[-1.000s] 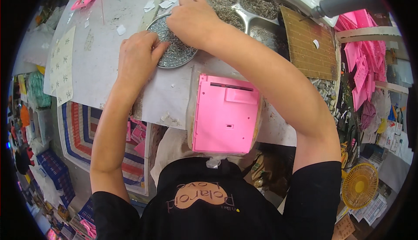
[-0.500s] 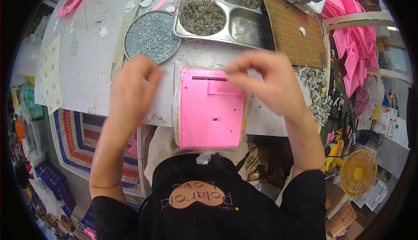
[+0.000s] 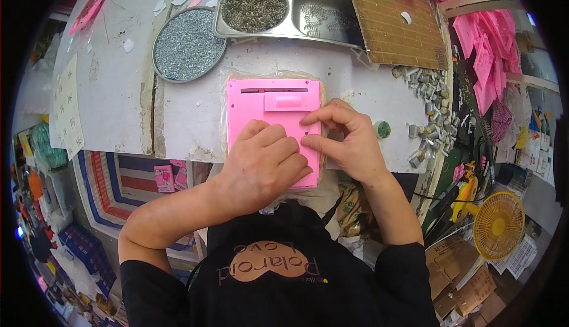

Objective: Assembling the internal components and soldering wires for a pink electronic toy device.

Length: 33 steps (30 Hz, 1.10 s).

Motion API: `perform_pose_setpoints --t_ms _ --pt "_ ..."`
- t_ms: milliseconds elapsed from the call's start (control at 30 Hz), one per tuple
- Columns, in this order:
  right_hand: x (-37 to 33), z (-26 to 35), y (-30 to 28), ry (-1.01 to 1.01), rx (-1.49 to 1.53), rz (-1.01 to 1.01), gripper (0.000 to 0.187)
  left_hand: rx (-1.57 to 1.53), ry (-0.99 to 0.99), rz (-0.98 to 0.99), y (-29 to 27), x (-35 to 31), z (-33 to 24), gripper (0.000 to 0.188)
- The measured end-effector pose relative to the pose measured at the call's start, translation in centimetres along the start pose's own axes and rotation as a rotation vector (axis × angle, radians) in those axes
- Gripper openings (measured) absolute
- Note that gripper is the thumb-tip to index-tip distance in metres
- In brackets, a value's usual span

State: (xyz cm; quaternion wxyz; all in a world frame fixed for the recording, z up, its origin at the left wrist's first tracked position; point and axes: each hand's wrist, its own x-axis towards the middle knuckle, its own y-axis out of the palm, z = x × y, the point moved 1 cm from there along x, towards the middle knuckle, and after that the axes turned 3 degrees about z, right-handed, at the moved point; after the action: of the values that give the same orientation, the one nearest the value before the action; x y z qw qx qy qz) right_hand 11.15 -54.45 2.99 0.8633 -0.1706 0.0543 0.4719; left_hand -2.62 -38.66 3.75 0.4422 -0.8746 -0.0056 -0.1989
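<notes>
A flat pink plastic casing [image 3: 251,104] lies in front of me, with a slot and a raised block near its far edge. My left hand [image 3: 264,158] rests over its near part, fingers curled in; what they hold, if anything, is hidden. At the right side of the casing is my right hand [image 3: 347,143]. Its thumb and index fingertips touch the casing on either side of a small hole, apart from each other, and nothing shows between them. Clear plastic wrap [image 3: 225,110] and padding lie beneath the casing.
Beyond the casing stand a round dish of small screws [image 3: 188,45] and a metal tray of springs [image 3: 290,21]. Cardboard [image 3: 400,21] lies right of the tray. Small metal parts [image 3: 435,113] and a green roll [image 3: 382,129] are at the right, a yellow fan [image 3: 499,225] lower.
Both hands have come down onto the casing, the left one moving rightward. The view has shifted slightly, and the grey power tool at the upper right is out of sight.
</notes>
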Motion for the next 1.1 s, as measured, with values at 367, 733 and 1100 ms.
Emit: perform_pose_setpoints --t_ms 367,733,1100 --pt "-0.1 0.1 -0.6 -0.016 0.007 0.072 0.028 0.061 0.055 -0.007 0.5 -0.8 0.0 0.018" --pt "-0.1 -0.3 0.5 -0.043 0.032 -0.029 0.015 0.024 -0.018 0.042 0.4 -0.9 -0.1 0.02" --pt "-0.5 -0.1 -1.9 -0.105 0.079 -0.032 0.024 -0.118 -0.083 -0.007 -1.1 -0.5 0.2 0.033"
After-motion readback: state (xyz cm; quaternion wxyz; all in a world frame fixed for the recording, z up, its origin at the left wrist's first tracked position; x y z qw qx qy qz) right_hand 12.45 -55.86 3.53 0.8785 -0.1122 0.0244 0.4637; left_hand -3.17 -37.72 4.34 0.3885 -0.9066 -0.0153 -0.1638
